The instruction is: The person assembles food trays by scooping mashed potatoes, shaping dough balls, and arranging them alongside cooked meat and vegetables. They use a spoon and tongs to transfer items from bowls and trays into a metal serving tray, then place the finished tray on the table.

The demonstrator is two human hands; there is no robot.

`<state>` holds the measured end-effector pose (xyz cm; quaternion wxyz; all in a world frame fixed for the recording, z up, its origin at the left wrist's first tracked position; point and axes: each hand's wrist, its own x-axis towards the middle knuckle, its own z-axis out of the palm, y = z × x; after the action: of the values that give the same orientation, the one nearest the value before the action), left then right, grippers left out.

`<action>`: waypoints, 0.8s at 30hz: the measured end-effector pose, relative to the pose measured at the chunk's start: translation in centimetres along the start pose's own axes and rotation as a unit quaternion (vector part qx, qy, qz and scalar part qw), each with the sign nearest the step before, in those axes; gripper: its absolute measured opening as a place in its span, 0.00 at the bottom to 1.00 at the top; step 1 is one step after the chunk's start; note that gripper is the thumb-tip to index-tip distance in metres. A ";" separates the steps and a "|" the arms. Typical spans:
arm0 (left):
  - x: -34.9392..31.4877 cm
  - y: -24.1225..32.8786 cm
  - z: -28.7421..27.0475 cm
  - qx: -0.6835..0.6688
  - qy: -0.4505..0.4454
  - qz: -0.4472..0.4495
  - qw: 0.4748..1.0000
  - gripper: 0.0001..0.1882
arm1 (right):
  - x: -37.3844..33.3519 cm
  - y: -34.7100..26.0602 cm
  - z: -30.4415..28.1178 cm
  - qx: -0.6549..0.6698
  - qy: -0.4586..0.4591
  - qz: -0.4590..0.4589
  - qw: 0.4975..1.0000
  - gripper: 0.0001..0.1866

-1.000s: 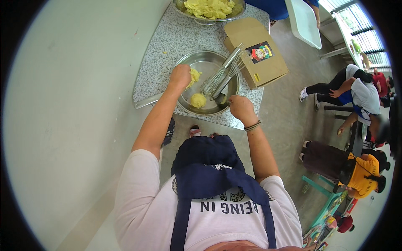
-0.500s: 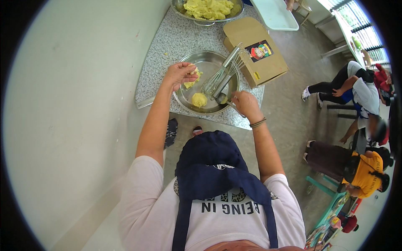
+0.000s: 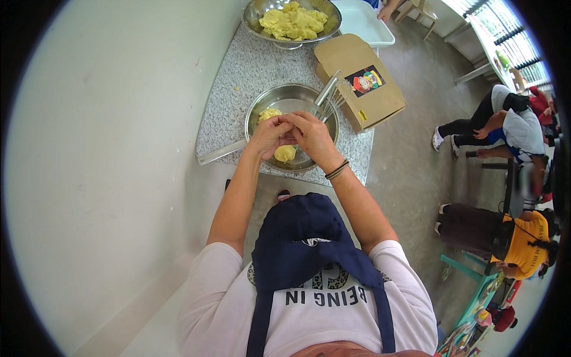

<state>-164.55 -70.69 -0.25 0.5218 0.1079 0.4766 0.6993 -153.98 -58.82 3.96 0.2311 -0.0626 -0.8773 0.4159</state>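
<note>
2 yellow lumps in shallow metal pan: lump A (image 3: 269, 113) at approx 10 o'clock, lump B (image 3: 285, 154) at 6, partly under the hands. Pan (image 3: 291, 97) sits on speckled counter (image 3: 229, 77), long handle (image 3: 223, 153) out to 8. L hand (image 3: 267, 138) & R hand (image 3: 312, 138) meet over pan ctr, fingers bent, tips together; can't tell if anything's pinched btwn them. R wrist wears dark bands (image 3: 338, 169).

Metal whisk handle (image 3: 326, 89) & wire loops (image 3: 340, 95) at 1–2, angled past the rim; lower wires partly hidden by R hand. Brown carton (image 3: 357, 98) w/ dark label just beyond, at 2. Footed metal bowl (image 3: 252, 22), tilted-looking, at 12, heaped w/ yellow mash (image 3: 293, 22). White tray (image 3: 364, 27) at 1, another person's hand (image 3: 386, 13) at its edge.

Further off, approx 4: person in yellow top (image 3: 526, 245), nr teal table (image 3: 470, 297).
</note>
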 end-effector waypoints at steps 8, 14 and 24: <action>-1.1 -1.4 0.1 -0.214 0.025 -0.019 0.976 0.19 | 0.2 0.0 1.2 -0.025 -0.010 0.008 1.000 0.14; -0.8 -1.8 1.4 -0.236 0.107 0.039 0.965 0.15 | -0.3 -0.6 1.6 -0.092 0.009 -0.035 0.995 0.14; -1.6 -0.9 3.2 -0.215 0.153 0.089 0.960 0.16 | 0.2 -1.2 -0.2 -0.064 -0.014 -0.067 0.996 0.16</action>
<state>-161.21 -70.22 1.24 0.3892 -0.0731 0.3775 0.8371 -153.92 -59.39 5.10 0.2422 -0.0124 -0.9074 0.3433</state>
